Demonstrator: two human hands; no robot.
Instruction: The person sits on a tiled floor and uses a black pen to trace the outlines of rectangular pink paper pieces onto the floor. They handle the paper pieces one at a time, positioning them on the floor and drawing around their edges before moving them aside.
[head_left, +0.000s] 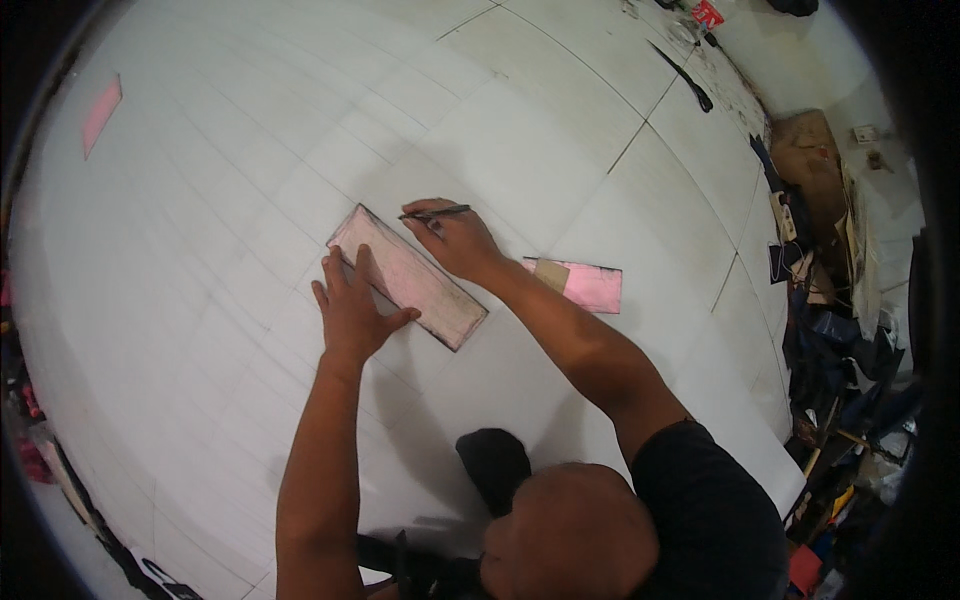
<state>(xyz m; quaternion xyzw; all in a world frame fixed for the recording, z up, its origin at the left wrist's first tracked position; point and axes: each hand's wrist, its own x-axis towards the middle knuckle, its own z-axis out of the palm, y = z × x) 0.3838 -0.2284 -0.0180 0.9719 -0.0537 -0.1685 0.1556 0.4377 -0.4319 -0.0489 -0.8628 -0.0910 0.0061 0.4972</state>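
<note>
A long pink rectangular template (412, 278) with dark, smudged edges lies slantwise on a white sheet (230, 380) covered with drawn lines. My left hand (352, 312) rests on its left long side with fingers spread, pressing down and gripping nothing. Just beyond the template's upper right edge, my right hand (458, 242) is closed around a dark pen (440, 212). The pen's tip points left, close to the sheet; whether it touches, I cannot tell. A smaller pink piece (595, 288) with a brown patch lies to the right, partly behind my right forearm.
Another pink piece (101, 116) lies at the far left. Black scissors (685, 78) rest at the far right, where long dark lines cross the white surface. Beyond the right edge are a brown cardboard piece (808, 150) and a heap of dark scraps (850, 390).
</note>
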